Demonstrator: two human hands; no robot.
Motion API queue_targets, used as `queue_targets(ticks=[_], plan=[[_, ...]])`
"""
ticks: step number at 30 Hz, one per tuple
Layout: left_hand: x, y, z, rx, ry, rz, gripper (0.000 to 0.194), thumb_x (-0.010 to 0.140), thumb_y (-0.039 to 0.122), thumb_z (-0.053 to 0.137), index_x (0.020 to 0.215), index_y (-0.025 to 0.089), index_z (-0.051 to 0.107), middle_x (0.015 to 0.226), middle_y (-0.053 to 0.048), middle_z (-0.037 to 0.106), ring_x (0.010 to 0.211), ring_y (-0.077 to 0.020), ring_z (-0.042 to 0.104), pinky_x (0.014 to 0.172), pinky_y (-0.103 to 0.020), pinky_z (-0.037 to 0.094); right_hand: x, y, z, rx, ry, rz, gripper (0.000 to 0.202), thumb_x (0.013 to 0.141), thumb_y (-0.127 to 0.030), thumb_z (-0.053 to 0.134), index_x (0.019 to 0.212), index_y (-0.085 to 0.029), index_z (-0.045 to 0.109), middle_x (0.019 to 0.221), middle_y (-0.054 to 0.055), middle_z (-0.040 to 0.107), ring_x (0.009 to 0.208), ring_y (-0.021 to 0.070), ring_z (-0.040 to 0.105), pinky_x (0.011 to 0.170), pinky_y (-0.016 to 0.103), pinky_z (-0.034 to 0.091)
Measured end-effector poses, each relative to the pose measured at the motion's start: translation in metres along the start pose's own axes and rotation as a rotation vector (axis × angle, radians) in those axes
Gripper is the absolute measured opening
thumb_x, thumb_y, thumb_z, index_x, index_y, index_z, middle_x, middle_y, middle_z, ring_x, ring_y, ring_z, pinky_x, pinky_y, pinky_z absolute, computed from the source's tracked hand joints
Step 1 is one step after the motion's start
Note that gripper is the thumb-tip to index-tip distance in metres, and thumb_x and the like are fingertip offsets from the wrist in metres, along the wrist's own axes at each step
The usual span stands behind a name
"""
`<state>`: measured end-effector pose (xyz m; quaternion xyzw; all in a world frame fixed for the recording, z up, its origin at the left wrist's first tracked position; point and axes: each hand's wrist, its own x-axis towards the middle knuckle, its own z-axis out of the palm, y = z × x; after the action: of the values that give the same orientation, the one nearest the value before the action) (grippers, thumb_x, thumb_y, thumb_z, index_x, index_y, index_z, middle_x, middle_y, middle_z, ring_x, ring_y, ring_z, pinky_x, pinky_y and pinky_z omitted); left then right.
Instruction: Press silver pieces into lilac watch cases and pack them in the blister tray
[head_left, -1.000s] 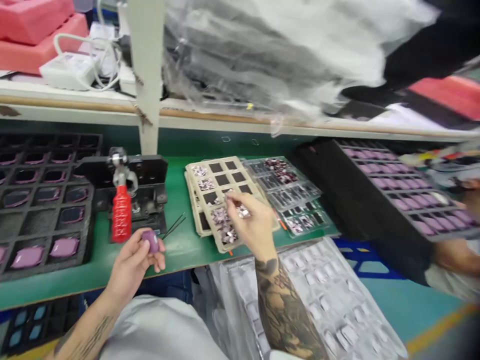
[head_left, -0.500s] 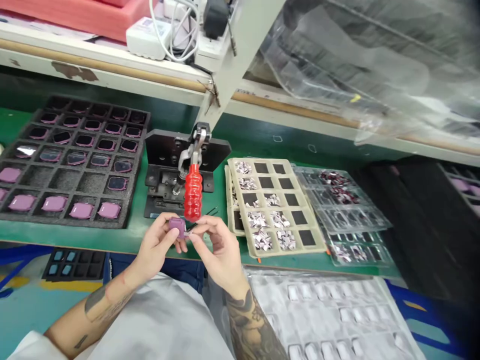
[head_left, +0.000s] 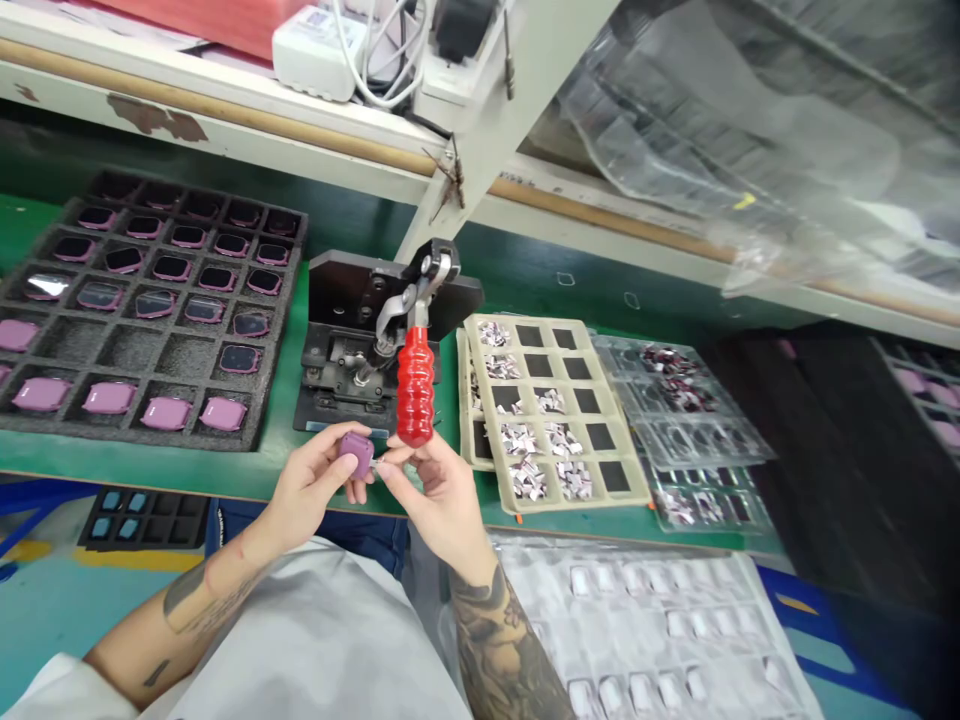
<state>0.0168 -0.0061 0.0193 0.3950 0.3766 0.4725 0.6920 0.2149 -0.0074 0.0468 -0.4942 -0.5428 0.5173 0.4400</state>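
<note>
A small purple watch case [head_left: 355, 452] is gripped between the thumb and fingers of my left hand [head_left: 306, 490], just in front of the bench edge. My right hand [head_left: 442, 505] pinches a tiny shiny piece [head_left: 377, 463] against the right side of the case. I cannot make out exactly how the piece meets the case. Right above my right fingers hangs the red handle [head_left: 416, 390] of a toggle clamp, which partly hides them. The clamp belongs to a black metal fixture [head_left: 349, 375] on the green bench.
A grey foam tray [head_left: 127, 348] at left holds purple cases and dark-glass ones. At right, a cream tray [head_left: 491, 440] contains small silvery parts, beside clear plastic trays [head_left: 701, 440]. A white moulded tray [head_left: 615, 640] lies lower right. Overhead runs a shelf [head_left: 300, 140].
The view has shifted slightly, so the fixture and red handle appear farther right. The purple case is turned a little in my left hand. Both hands keep their hold.
</note>
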Motion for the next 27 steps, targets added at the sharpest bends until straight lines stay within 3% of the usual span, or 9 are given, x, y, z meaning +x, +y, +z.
queue_targets(ticks=[5, 10, 22, 27], plan=[[-0.0015, 0.0000, -0.0051, 0.003, -0.026, 0.000, 0.045, 0.110, 0.045, 0.072, 0.143, 0.015, 0.069, 0.088, -0.005, 0.078, 0.068, -0.0158, 0.072, 0.066, -0.027, 0.060, 0.0044, 0.0043, 0.0010, 0.163, -0.054, 0.060, 0.028, 0.096, -0.038, 0.089, 0.114, -0.026, 0.071, 0.091, 0.000, 0.082, 0.083, 0.0187, 0.081, 0.086, 0.034, 0.064], [-0.0006, -0.0025, -0.0068, -0.022, 0.010, 0.005, 0.048, 0.108, 0.047, 0.074, 0.143, 0.014, 0.069, 0.085, -0.005, 0.077, 0.067, -0.0166, 0.071, 0.065, -0.028, 0.060, 0.0048, 0.0034, 0.0060, 0.000, -0.010, -0.047, 0.021, 0.100, -0.035, 0.085, 0.115, -0.026, 0.073, 0.092, 0.002, 0.082, 0.084, 0.0180, 0.080, 0.087, 0.033, 0.064], [-0.0024, -0.0048, -0.0104, -0.019, 0.035, 0.015, 0.049, 0.106, 0.047, 0.077, 0.144, 0.016, 0.071, 0.088, -0.005, 0.077, 0.068, -0.0157, 0.069, 0.067, -0.028, 0.059, 0.0033, -0.0003, 0.0086, -0.185, 0.036, -0.079, 0.020, 0.101, -0.037, 0.081, 0.116, -0.026, 0.071, 0.088, 0.001, 0.081, 0.081, 0.0192, 0.076, 0.082, 0.034, 0.062], [-0.0028, -0.0053, -0.0094, -0.030, 0.004, 0.017, 0.052, 0.102, 0.049, 0.081, 0.140, 0.015, 0.074, 0.084, -0.005, 0.076, 0.067, -0.0158, 0.068, 0.066, -0.028, 0.059, 0.0007, -0.0003, 0.0079, -0.118, -0.006, -0.071, 0.022, 0.101, -0.038, 0.081, 0.116, -0.026, 0.069, 0.086, 0.000, 0.081, 0.080, 0.0200, 0.079, 0.082, 0.034, 0.062]])
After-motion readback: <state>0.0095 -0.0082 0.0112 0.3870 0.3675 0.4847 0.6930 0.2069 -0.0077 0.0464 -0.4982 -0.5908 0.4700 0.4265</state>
